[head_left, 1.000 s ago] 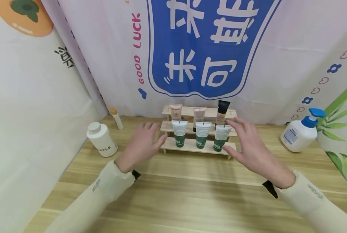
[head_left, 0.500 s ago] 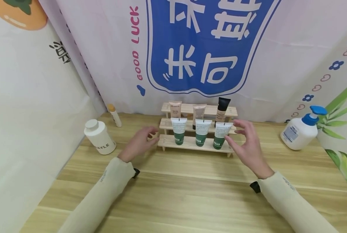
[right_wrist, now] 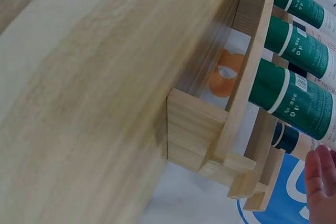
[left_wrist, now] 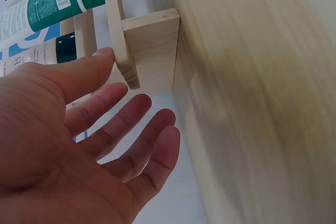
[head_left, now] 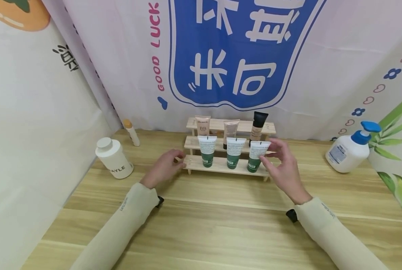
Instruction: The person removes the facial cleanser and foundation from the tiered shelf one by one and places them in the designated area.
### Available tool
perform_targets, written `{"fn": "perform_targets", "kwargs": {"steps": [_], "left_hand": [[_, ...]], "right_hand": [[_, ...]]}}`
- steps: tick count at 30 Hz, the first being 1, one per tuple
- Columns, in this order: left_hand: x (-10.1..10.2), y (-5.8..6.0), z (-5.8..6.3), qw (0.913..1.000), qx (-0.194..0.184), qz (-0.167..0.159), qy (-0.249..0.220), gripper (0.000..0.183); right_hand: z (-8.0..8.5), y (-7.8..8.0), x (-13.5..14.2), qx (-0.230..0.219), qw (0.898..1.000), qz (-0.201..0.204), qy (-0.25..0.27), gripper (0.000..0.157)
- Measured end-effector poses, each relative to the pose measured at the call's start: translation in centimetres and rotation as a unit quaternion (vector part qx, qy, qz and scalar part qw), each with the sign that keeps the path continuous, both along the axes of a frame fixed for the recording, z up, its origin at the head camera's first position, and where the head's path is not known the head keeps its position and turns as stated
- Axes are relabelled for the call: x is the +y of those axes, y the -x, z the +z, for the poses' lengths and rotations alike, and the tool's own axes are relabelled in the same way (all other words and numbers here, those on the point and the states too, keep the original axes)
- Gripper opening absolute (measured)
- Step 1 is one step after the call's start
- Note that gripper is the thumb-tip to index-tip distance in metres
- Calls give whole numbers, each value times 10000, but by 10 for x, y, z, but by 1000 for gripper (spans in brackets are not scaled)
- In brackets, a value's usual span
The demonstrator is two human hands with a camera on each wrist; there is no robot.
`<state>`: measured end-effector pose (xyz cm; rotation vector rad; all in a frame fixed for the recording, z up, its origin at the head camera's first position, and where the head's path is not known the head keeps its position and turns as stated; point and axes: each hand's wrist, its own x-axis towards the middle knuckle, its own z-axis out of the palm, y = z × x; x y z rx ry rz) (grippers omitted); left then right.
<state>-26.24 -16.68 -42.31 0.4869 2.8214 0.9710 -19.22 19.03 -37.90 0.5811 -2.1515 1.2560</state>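
I see one wooden rack [head_left: 229, 167] mid-table, six tubes on it: three green [head_left: 233, 152] in front. My left hand [head_left: 163, 167], fingers spread, reaches its left end; the left wrist view shows a gap. My right hand [head_left: 283, 165] touches the rightmost green tube [head_left: 256, 155]; whether it grips, I cannot tell.

Pink "GOOD LUCK" runs vertically on the backdrop banner [head_left: 201, 56], left of its blue panel — big white Chinese characters there, partly cut off at the top. Black Chinese character on the left wall cloth [head_left: 35, 112], partly hidden. White jar [head_left: 114, 158] at left reads "AYLE" — first letters out of view. Peach tube [head_left: 202, 126] on the rack's top step says "BB". Left sleeve [head_left: 126, 210] has small lettering, too small to read. Barcodes on the green tubes [right_wrist: 294, 98], digits unreadable.
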Motion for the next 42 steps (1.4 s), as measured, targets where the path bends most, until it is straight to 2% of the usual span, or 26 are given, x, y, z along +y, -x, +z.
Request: {"fn": "perform_targets", "kwargs": {"steps": [5,10,15,19,22,26,35,38,42], "left_hand": [[2,0,0,9999,13,-42,-100,33],[4,1,1,9999,80,-37,-112,31],[4,1,1,10000,42,3,-47,31],[5,1,1,10000,-16,52,-15,31],[6,1,0,10000,-24,45,-19,31],[7,0,1,10000,-10,19,-7,31],[5,-1,3,10000,-13,-16,-59,31],[5,0,2,10000,9,-17,-64,30],[4,1,0,10000,30,-9,-55,30]], "right_hand": [[-4,2,3,102,9997,178,122,61],[-7,6,8,230,9985,403,280,56],[-13,11,11,263,9983,400,332,52],[-25,20,16,255,9981,373,424,54],[-33,26,21,329,9979,263,490,55],[-33,26,27,475,9971,106,587,52],[-17,23,57,496,9955,-269,757,52],[-11,24,69,512,9947,-521,725,52],[-5,27,83,285,9938,-973,466,53]]}}
